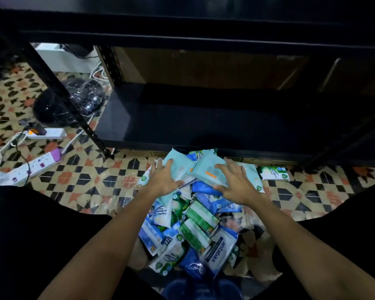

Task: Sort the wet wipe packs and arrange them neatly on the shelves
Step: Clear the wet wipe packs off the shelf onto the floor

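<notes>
A heap of wet wipe packs [195, 226] in blue, green, white and pale teal lies on the patterned floor between my knees. My left hand [164, 180] rests flat, fingers spread, on a pale teal pack [178, 161] at the far end of the heap. My right hand [236, 182] lies spread on a second teal pack with an orange sticker [206, 172]. Neither hand is closed around a pack. Just beyond the heap stands a black shelf unit; its lowest shelf [182, 126] is bare.
One green-and-white pack [274, 173] lies apart on the floor at right. Power strips [37, 163] and cables sprawl at left, near a black plastic bag [74, 100]. The shelf's black front post [91, 131] stands left of the heap. A blue tub rim [201, 289] shows at the bottom.
</notes>
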